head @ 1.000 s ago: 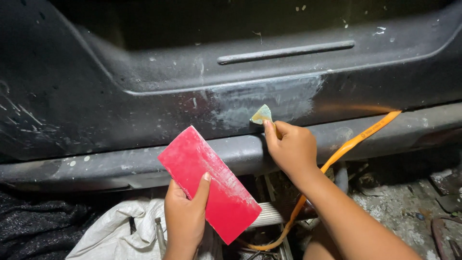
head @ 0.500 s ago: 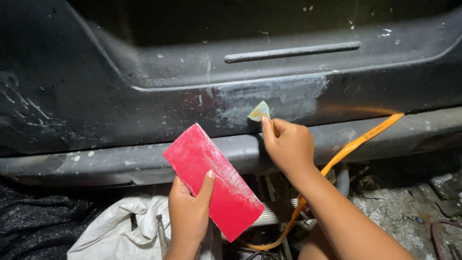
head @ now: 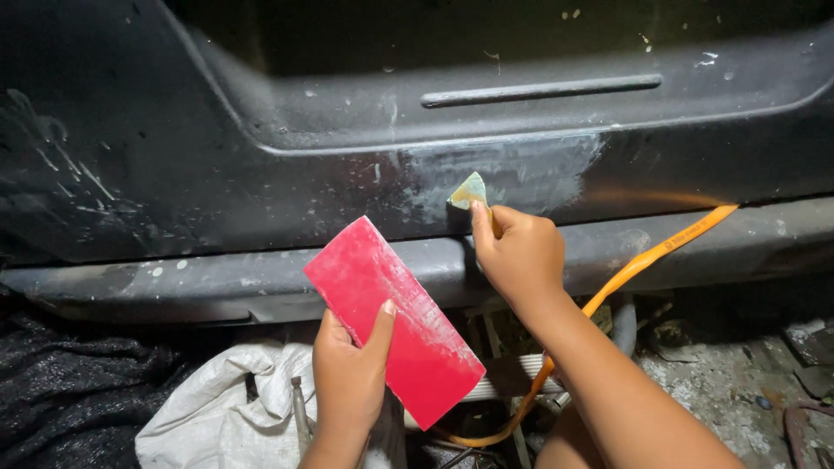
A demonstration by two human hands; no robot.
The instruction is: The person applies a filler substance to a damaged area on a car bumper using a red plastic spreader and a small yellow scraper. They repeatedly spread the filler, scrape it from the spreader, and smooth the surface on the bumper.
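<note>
My left hand (head: 352, 373) grips a flat red rectangular board (head: 391, 317), dusted with white, tilted in front of a dark car body panel (head: 217, 165). My right hand (head: 519, 252) pinches a small pale putty scraper (head: 469, 191), its edge pressed against a whitish filler patch (head: 530, 169) on the panel, just above the sill.
An orange strap (head: 643, 260) runs from the sill down past my right forearm. A white woven sack (head: 217, 417) lies below the sill at the left, with black fabric (head: 69, 399) beside it. Gravel and debris (head: 747, 382) cover the ground at the right.
My right hand and the scraper have slid slightly left along the filler patch. The red board in my left hand has barely shifted.
</note>
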